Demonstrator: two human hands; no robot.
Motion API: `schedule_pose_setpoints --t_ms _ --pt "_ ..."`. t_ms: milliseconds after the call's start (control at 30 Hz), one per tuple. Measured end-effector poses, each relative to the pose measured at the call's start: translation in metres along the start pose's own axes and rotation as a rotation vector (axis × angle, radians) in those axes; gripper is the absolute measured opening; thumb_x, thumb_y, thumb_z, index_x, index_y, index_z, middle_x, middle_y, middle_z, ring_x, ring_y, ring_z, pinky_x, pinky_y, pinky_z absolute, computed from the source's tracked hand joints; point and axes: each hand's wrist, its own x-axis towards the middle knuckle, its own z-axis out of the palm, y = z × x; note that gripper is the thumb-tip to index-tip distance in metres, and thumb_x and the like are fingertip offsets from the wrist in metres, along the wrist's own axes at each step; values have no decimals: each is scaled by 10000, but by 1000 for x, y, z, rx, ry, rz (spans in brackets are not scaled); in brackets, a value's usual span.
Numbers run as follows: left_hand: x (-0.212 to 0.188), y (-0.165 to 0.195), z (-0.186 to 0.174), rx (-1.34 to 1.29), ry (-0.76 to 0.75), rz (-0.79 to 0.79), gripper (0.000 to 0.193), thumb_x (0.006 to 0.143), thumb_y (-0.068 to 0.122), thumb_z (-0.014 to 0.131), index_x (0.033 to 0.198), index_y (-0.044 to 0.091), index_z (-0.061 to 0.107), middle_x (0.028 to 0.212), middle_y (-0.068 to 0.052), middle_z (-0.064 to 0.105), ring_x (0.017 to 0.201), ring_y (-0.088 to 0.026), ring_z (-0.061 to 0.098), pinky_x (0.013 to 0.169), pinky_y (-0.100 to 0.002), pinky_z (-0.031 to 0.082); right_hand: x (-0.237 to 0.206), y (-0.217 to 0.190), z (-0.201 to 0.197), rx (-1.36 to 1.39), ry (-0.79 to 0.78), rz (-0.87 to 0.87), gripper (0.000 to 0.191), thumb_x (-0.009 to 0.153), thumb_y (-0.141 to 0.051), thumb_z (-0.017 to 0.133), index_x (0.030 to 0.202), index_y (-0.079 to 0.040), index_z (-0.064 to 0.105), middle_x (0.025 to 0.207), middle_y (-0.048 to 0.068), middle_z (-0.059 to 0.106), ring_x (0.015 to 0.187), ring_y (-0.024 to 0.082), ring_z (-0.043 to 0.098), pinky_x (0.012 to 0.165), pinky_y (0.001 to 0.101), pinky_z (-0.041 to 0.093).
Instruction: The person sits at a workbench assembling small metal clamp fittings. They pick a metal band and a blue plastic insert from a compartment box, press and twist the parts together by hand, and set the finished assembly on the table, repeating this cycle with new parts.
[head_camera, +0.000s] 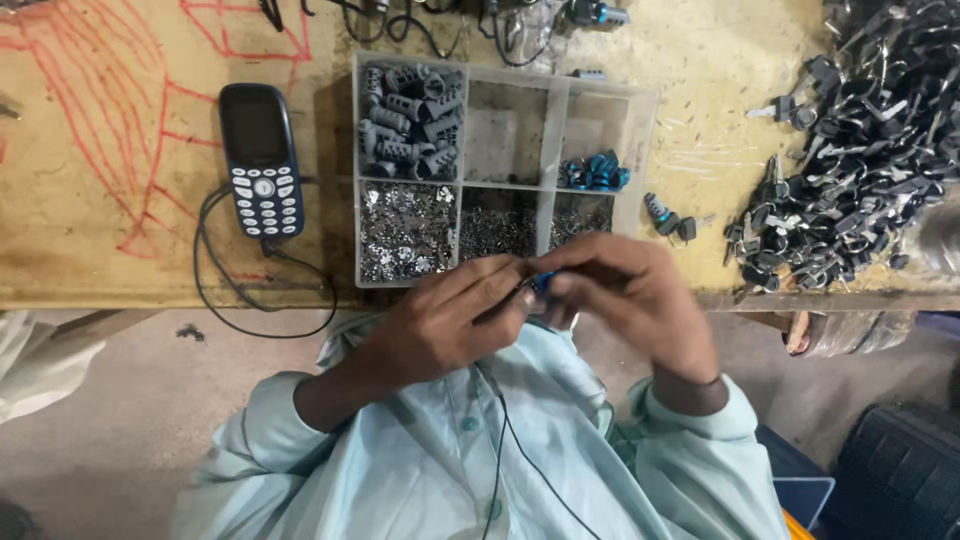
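Observation:
My left hand (440, 320) and my right hand (630, 295) meet just below the table's front edge, fingertips pinched together around a small blue lock cylinder (543, 283). The left fingers also pinch something thin and dark against it; what it is I cannot tell. Right above the hands sits a clear plastic compartment box (555, 140). Its cells hold grey cylinders (408, 122), blue cylinders (594, 173) and heaps of tiny metal pieces (405, 230).
A dark keypad phone (261, 160) with a black cable (215, 290) lies left of the box. A big pile of black-headed keys (860, 150) fills the right of the wooden table (110, 230). One lock cylinder with a key (668, 217) lies beside the box.

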Motion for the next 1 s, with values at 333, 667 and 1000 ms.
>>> schedule_pose_setpoints --t_ms 333,667,1000 --pt "-193 14 86 -288 24 -90 302 962 -76 707 1242 -51 598 1290 -211 656 1141 -307 707 938 -379 630 -52 211 91 138 -240 -6 397 986 -49 663 1279 -54 395 1139 84 602 1021 106 649 838 292 605" --pt "-237 53 152 -280 150 -208 390 888 -23 817 1238 -7 646 1160 -103 699 1027 -282 665 886 -387 562 -122 282 52 -487 157 -200 324 985 -18 674 1290 -62 578 1209 75 648 1037 156 708 842 316 607" --pt "-301 19 183 -402 155 -227 382 941 -72 740 1286 11 597 1173 -124 697 1078 -271 710 922 -385 595 -119 371 24 -454 601 -161 222 1007 -33 664 1187 7 539 935 100 700 665 134 604 560 282 459"
